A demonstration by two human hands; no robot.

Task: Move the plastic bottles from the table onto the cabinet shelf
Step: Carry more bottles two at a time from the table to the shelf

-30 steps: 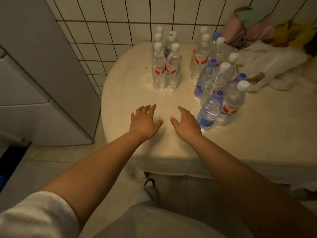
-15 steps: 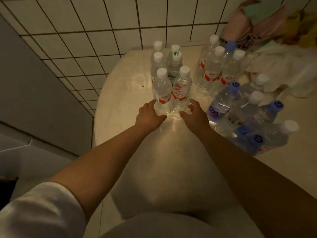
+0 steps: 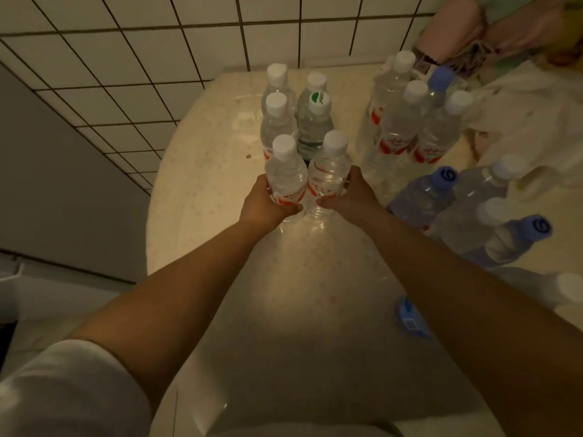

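your left hand is wrapped around the near-left bottle and your right hand is wrapped around the near-right bottle, fingers curled round the labelled middle of each, thumbs meeting at the front. both bottles stand upright on the table, touching each other side by side, at the front of a small cluster; whether their bases have left the surface yet i can't tell from here. right behind them sits the green-label bottle and a white-capped bottle, close enough that a careless pull could knock them. so, my read: lift straight up first, clear those caps, then draw back toward you. keep your grip low on the waist where the plastic is stiffer, and don't squeeze hard, since thin bottles like these likely flex and slip. keep the pair apart a touch as they rise so they don't rub and twist in your palms. to your right there's a second group of red-label bottles and, nearer, blue-capped bottles leaning in the wide lens, with your right forearm passing just beside them, so swing that elbow in as you turn. a heap of cloth and bags lies at the far right against the tiled wall. the cabinet shelf isn't in view, so look for it before you step. plenty of bottles left on the table; this looks like early going.
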